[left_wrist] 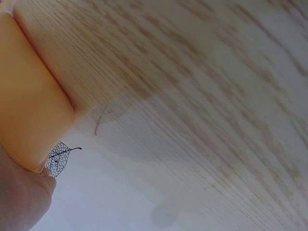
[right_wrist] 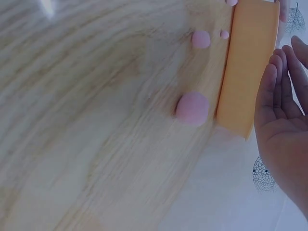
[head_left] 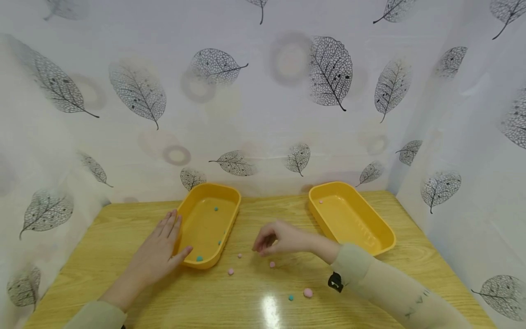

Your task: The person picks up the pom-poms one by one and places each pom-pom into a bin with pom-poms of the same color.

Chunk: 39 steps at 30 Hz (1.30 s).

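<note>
My left hand (head_left: 158, 251) rests with straight fingers along the left wall of a yellow tray (head_left: 236, 205), its thumb at the near rim. Several teal pom-poms (head_left: 199, 258) lie inside that tray. To the right of it, my right hand (head_left: 283, 237) hovers over the table, fingers loosely bent and nothing visible between them. Just below its fingertips is a pink pom-pom (head_left: 272, 264). Two more pink ones, a tiny one (head_left: 240, 255) and a slightly larger one (head_left: 230, 271), lie near the tray's corner. The right wrist view shows the right hand's fingers (right_wrist: 272, 91) gently curved.
A second yellow tray (head_left: 386, 224) stands at the back right with a small pink pom-pom (head_left: 321, 201) in it, partly behind my right forearm. Nearer me lie a big pink pom-pom (head_left: 308, 293) and a teal one (head_left: 291, 297). A leaf-print curtain (head_left: 263, 114) surrounds the wooden table (head_left: 197, 306).
</note>
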Tool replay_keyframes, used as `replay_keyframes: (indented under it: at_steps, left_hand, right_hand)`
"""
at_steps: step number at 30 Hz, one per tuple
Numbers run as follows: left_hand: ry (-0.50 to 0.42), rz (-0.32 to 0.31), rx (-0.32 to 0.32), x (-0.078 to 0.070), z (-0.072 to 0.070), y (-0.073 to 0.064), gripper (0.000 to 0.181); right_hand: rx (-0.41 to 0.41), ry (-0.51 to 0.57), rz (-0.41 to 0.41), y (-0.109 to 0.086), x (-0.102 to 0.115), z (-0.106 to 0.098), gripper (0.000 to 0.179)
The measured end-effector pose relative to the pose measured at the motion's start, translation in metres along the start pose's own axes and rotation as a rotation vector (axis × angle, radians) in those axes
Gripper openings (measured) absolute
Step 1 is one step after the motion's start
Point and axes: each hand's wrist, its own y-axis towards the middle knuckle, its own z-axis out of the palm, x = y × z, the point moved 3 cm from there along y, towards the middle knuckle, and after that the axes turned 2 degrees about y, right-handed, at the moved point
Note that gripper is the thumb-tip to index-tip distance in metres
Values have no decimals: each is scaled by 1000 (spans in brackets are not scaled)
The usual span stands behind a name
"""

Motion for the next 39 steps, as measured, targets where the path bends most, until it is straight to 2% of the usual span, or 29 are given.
replay_keyframes:
  at_steps: [7,20,29,39]
  left_hand:
    - [3,5,-7,-1,-1,0,89]
    - [-19,-12,11,-1,0,0,88]
    - [-17,-2,-8,-2,1,-1,88]
    - [-20,3,-23,-2,0,-2,88]
  right_hand:
    - [1,20,51,-15,-7,3,19]
    - [3,90,32,-38,-14,10,18]
    - [18,89,18,-47,-11,14,19]
    - [-12,123,23,-60,-11,19,20]
